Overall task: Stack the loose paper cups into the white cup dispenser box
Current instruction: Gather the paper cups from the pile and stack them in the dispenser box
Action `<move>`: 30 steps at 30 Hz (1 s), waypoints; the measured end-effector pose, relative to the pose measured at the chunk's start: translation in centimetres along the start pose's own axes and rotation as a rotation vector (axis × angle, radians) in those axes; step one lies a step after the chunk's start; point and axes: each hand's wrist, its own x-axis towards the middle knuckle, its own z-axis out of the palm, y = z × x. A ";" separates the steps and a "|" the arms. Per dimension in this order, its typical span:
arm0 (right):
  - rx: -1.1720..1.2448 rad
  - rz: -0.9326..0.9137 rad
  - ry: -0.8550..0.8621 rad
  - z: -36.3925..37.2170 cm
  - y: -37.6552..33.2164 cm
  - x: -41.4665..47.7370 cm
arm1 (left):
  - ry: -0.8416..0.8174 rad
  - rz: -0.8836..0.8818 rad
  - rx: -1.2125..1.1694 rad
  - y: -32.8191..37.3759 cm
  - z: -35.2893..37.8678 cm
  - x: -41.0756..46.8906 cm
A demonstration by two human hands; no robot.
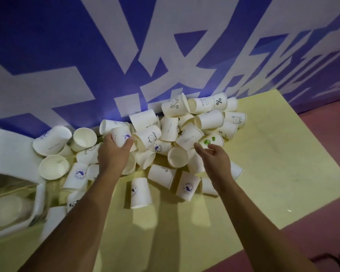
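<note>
Several loose white paper cups (166,134) lie in a heap on a pale yellow table (263,163), some printed with small blue or green marks. My left hand (112,152) is closed around one cup with a blue print (122,135) near the heap's middle. My right hand (214,156) hovers with fingers apart just in front of a cup with a green mark (211,140), holding nothing. The white cup dispenser box (10,173) lies at the far left; its clear part shows stacked cups (6,211) inside.
A blue and white banner wall (165,46) rises right behind the heap. The table's right edge drops to a reddish floor (322,134). A dark object (334,262) shows at the bottom right corner.
</note>
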 end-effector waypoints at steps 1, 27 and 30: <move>0.032 0.041 -0.017 0.4 -0.2 1.1 | 0.024 -0.005 -0.044 0.2 -0.4 -0.4; 0.042 0.011 0.100 7.2 -4.9 2.6 | -0.187 -0.336 -1.087 -9.0 -12.6 -3.3; 0.041 -0.120 0.116 7.4 -5.5 -1.3 | -0.154 -0.303 -1.138 -11.2 -14.7 -3.7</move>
